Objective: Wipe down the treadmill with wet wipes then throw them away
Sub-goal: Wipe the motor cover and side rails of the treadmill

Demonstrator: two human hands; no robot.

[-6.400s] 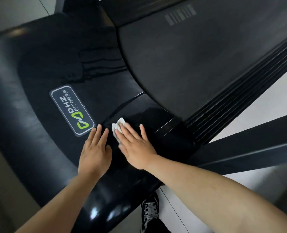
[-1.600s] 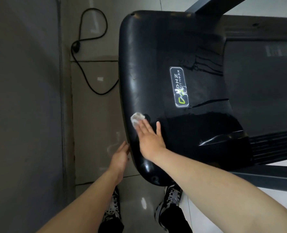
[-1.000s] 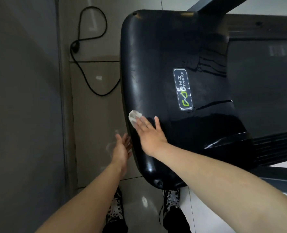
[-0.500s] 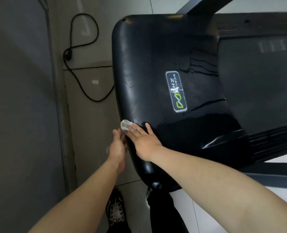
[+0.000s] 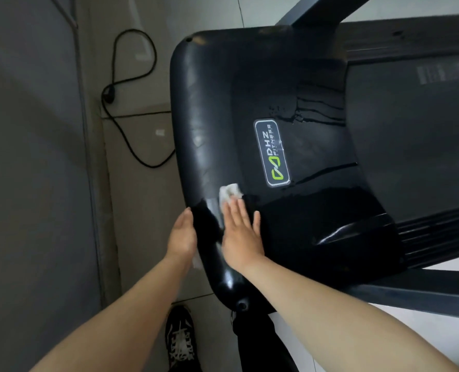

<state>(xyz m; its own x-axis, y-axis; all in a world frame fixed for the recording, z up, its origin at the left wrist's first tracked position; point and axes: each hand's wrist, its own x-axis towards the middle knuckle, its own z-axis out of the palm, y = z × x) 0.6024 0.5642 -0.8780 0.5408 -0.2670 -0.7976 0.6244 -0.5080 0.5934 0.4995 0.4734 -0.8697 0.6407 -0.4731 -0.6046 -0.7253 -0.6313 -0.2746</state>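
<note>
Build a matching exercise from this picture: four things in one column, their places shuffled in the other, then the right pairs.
Things
1. wet wipe
2. left hand
3. power cable
4. logo badge

Places
A. looped on the floor tiles, left of the treadmill cover
B. under the right hand, beneath its fingers
C. against the cover's outer edge
D. flat on the cover, beyond the wipe

Pairs: 1-B, 2-C, 3-A, 4-D
</note>
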